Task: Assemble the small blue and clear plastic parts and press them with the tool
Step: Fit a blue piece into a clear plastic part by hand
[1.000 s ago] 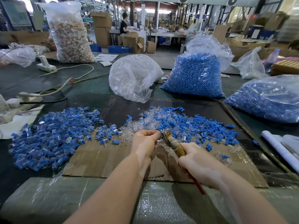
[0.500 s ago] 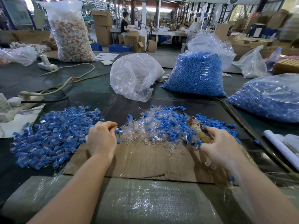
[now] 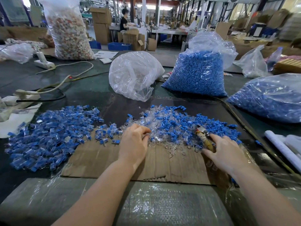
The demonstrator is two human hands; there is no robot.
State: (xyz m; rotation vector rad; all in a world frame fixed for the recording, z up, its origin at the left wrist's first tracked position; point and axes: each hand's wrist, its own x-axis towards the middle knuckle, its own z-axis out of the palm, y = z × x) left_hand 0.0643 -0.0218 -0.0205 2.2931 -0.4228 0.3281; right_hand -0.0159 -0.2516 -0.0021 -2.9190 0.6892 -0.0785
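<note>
Now, in the head view, the left hand (image 3: 133, 144) sits at the centre of the frame with its fingers curled forward and down, the fingertips (image 3: 146, 132) dipping into the near edge of the mixed pile of clear and blue parts (image 3: 175, 124). Whether a part is pinched between them cannot be told; the fingertips are half hidden among the clear pieces.

Right of centre, the right hand (image 3: 226, 154) holds the tool (image 3: 203, 137), a worn yellowish handle with a metal tip that points up and left into the same pile. The handle lies under the palm with the index finger stretched along its right side and the thumb spread low to the left; the other fingers are not visible.

Both hands lie over a flat cardboard sheet (image 3: 146, 163) on the dark table (image 3: 91, 95). A separate pile of assembled blue-and-clear pieces (image 3: 48, 132) spreads across the left of the frame, well apart from the hands.

Further up, a crumpled clear bag (image 3: 133, 75) stands at the upper centre, a full bag of blue parts (image 3: 198, 74) just right of it, and another blue-filled bag (image 3: 268, 98) lies at the right edge.
</note>
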